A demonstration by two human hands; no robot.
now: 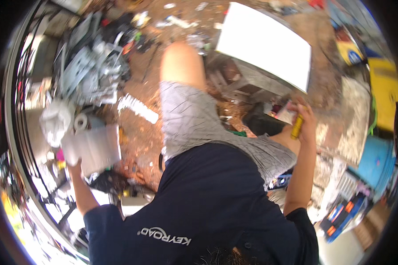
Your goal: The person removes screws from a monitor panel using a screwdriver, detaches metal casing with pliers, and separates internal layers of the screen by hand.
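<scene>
Out to the left, my left hand (74, 166) grips the near edge of a translucent, whitish plastic sheet (97, 145); most of its fingers are hidden behind the sheet. My right hand (306, 118) is closed around a yellow, stick-like tool handle (297, 127), beside my bent knee. Blur hides the tool's working end, so its kind cannot be told. Just beyond my right hand stands an appliance-like metal box with a bright white top panel (264, 46) and a dirty, greyish open frame side (245, 81).
Scrap metal parts (86, 66) are heaped at the far left. A white plastic bag (57, 121) and a roll (81, 122) sit beyond the sheet. At right are a yellow case (383, 92), a blue bucket (375, 163) and a blue-orange tool (345, 216). Debris litters the brown floor (139, 132).
</scene>
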